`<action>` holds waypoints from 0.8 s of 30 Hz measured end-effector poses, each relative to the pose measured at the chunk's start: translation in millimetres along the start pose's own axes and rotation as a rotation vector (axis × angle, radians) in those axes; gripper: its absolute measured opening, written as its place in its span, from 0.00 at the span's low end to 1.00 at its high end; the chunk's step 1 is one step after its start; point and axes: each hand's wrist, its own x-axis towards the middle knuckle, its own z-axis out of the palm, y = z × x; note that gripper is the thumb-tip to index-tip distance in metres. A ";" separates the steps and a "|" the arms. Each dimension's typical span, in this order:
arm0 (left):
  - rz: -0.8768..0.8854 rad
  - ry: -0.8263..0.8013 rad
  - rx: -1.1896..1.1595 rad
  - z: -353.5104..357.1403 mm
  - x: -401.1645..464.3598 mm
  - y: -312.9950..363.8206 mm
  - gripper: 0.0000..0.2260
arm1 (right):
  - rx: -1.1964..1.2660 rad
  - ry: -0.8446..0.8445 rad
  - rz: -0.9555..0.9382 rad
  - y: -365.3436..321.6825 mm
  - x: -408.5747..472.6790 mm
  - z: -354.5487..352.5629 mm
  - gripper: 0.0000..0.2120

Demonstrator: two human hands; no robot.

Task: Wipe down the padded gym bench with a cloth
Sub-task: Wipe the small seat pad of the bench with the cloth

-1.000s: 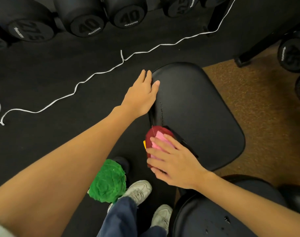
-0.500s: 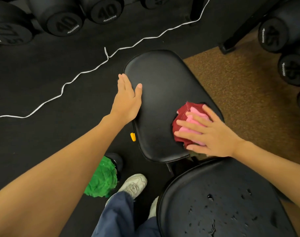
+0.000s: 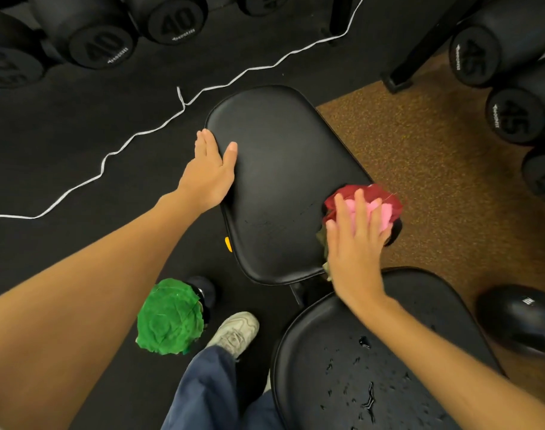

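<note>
Bench seat pad (image 3: 280, 181), black & padded, sits mid-room w/ its far end toward the dumbbells (image 3: 103, 48) marked 40. Left hand (image 3: 210, 172) lies flat on the pad's left edge, fingers straight & together, thumb apart on the top surface. Right hand (image 3: 355, 240) presses a red cloth (image 3: 386, 198) w/ a pink patch onto the pad's right edge, fingers spread over it; the cloth overhangs the side a bit. Some olive-ish fabric shows under the palm, prob part of the same bundle, hard to tell. Faint streaks mark the pad near its closer end. Second pad (image 3: 420, 305) nearer the person, just beside the first w/ a gap between, carries scattered water drops. Small orange tab (image 3: 228, 244) pokes out under the seat pad's left side. Green cloth (image 3: 170, 318) lies bunched on the black floor mat (image 3: 63, 135) near a pale sneaker (image 3: 234, 332) & a blue trouser leg (image 3: 212, 389). White cord (image 3: 116, 152) snakes across the mat. Brown carpet (image 3: 435, 197) to the right, w/ more dumbbells (image 3: 513, 113) marked 45 along its edge.
</note>
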 end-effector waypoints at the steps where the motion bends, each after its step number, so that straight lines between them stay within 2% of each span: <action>1: 0.003 0.001 0.005 0.3 0.1 -0.5 0.31 | -0.017 -0.012 -0.002 -11.9 -12.5 7.1 0.25; 7: 0.014 0.005 0.004 6.7 -1.3 -2.0 0.33 | -0.140 -0.052 0.019 -65.7 -57.5 43.8 0.27; 11: 0.019 0.012 0.018 6.5 -1.7 -2.9 0.33 | -0.161 -0.051 0.035 -56.3 -41.8 38.5 0.27; 18: 0.034 0.014 0.026 13.0 -2.0 -3.9 0.35 | -0.072 0.025 0.343 -27.8 34.8 7.2 0.26; 24: 0.055 0.013 0.016 16.6 2.0 -4.1 0.37 | -0.062 0.080 0.339 -25.5 26.8 8.3 0.29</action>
